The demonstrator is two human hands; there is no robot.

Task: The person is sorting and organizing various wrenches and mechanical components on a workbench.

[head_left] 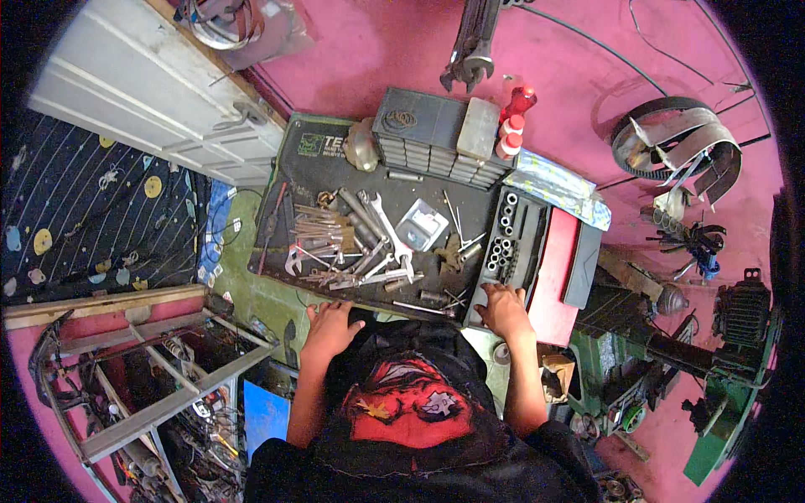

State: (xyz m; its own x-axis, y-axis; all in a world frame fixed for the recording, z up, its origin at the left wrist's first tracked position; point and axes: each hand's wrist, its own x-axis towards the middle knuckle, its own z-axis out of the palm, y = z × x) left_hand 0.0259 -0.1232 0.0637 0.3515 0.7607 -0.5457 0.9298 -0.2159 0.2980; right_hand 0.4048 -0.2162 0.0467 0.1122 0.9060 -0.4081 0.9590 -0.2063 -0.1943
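Observation:
At the near edge of a dark workbench mat (335, 180), my left hand (333, 329) has its fingers apart and holds nothing. Further right, my right hand (504, 310) lies with spread fingers on the near end of a grey socket tray (527, 230). Several silver sockets (501, 251) stand in that tray. A red panel (558, 261) adjoins it on the right. Between and beyond my hands, a large open-ended wrench (387, 222) lies among piled wrenches (323, 230). A clear plastic box (422, 225) sits right of the pile, close to a long thin tool (454, 216).
A grey drawer cabinet (419, 126) stands at the back beside red bottles (511, 134). Belts (671, 142) hang on the pink wall. A metal frame (176, 394) is at the lower left, green machinery (729, 411) at the right, and a white door (151, 101) at the upper left.

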